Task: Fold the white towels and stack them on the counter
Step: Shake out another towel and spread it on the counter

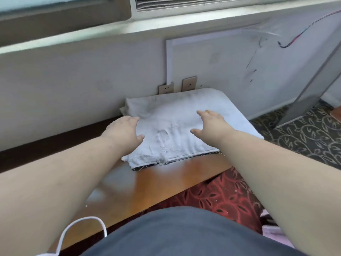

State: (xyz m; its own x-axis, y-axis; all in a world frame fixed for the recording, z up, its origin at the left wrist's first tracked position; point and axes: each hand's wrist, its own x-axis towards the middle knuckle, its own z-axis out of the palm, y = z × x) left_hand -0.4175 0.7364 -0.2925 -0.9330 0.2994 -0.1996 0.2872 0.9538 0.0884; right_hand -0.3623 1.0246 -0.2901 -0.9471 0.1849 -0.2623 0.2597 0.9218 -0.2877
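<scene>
A folded white towel [177,115] lies on top of a stack on the wooden counter [166,182], close to the wall. Grey smudges mark its surface and its near hem is frayed. The edge of another folded towel [123,110] peeks out under it at the back left. My left hand [125,132] rests palm down at the towel's left edge, fingers spread. Flat on the towel's middle right lies my right hand [210,124], fingers apart. Neither hand grips anything.
Two beige wall outlets [189,84] sit just behind the stack. A white panel [212,61] leans against the wall. A red and black wire [295,39] hangs at the upper right. Patterned carpet [304,137] lies to the right, below the counter's end.
</scene>
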